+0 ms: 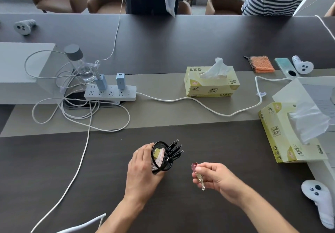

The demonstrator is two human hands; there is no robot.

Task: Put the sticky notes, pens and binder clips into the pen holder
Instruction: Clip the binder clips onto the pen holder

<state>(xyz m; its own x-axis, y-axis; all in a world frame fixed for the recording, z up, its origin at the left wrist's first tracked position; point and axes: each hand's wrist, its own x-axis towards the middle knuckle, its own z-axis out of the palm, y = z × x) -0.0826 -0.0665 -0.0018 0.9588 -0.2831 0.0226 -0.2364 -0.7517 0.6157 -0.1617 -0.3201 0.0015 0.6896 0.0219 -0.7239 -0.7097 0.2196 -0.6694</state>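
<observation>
Our left hand point(140, 167) wraps the tilted pen holder point(161, 157); to its right, our right hand point(213, 177) pinches a binder clip point(197, 173).

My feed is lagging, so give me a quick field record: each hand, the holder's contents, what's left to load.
left hand: grips the pen holder, tilted toward the right hand
right hand: pinches a pink binder clip, beside the holder, not yet in
holder contents: black pens, sticky notes
left to load: the held clip; no others visible on table
</observation>
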